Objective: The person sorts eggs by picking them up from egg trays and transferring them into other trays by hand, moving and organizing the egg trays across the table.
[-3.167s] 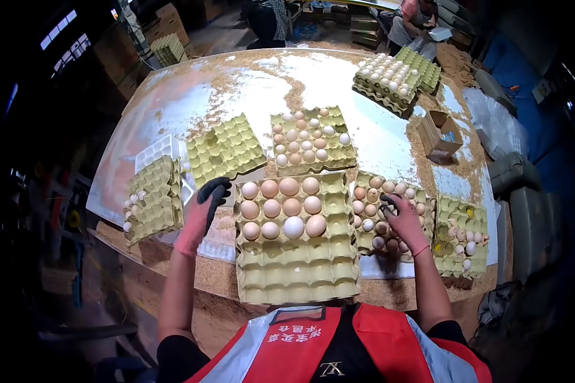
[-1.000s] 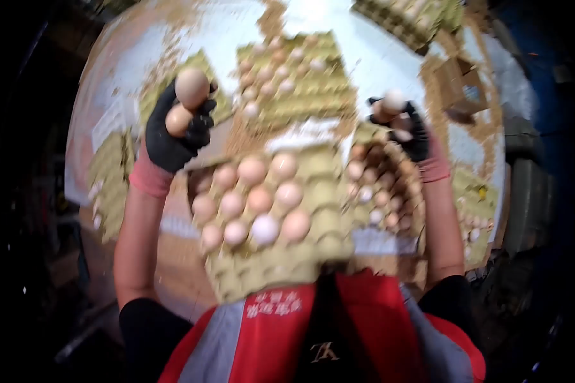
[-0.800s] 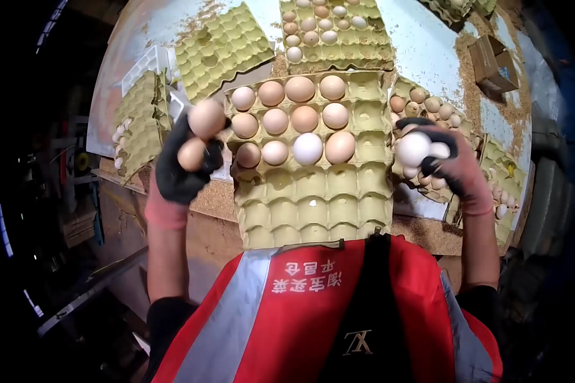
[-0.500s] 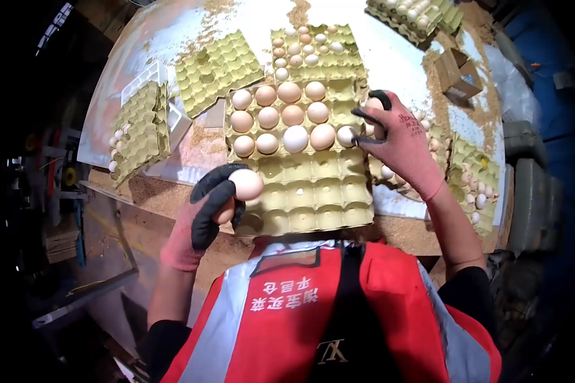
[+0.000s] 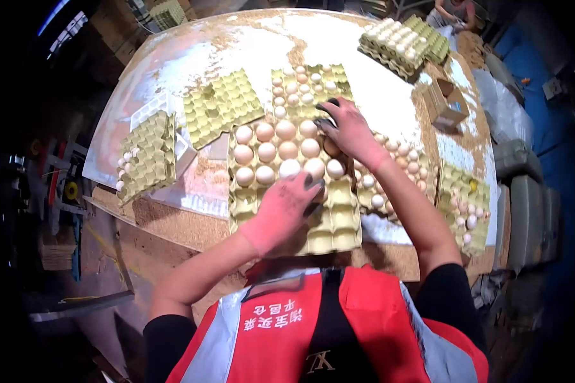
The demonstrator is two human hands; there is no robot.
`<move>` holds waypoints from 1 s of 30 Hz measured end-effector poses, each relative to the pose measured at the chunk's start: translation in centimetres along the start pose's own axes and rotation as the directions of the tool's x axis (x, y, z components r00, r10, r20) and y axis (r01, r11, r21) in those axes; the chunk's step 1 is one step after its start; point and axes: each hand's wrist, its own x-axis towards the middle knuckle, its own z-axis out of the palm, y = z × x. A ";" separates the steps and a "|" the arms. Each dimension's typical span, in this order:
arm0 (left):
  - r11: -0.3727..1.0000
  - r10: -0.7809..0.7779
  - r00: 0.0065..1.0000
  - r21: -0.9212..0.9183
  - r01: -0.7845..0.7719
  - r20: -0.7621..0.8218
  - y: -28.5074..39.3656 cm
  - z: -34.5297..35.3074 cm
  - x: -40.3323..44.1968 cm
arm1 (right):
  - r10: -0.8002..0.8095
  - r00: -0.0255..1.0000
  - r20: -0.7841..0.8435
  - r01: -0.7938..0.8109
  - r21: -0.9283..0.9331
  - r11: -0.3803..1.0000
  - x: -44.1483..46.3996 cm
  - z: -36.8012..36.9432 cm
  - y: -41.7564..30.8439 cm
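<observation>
A yellow-green pulp egg tray (image 5: 338, 237) lies before me, with rows of brown and pale eggs (image 5: 288, 150) in its far part. My left hand (image 5: 284, 205), in a pink glove with black fingertips, reaches across the near rows. Its fingers curl round an egg (image 5: 322, 193), mostly covered by the hand. My right hand (image 5: 348, 131), gloved alike, is bent over the tray's far right corner. A brown egg (image 5: 331, 147) shows under its palm; whether that egg sits in the tray is unclear. What lies between the right fingertips is hidden.
Beyond stands a partly filled egg tray (image 5: 332, 75). An egg-less tray (image 5: 220, 105) and a tilted tray (image 5: 148, 150) lie left. More egg trays (image 5: 450, 175) lie right, near a cardboard box (image 5: 446, 105). Stacked trays (image 5: 396, 48) and a person (image 5: 453, 14) are farther back.
My left hand has moved right and forward from the tray's left side to over its middle. My right hand has shifted left onto the tray's far right corner. The view has tilted up slightly.
</observation>
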 end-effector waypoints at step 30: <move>0.970 0.170 0.979 0.156 -0.186 0.111 -29.8 11.6 17.9 | 0.356 0.845 0.400 -0.528 0.512 0.678 14.9 18.0 15.9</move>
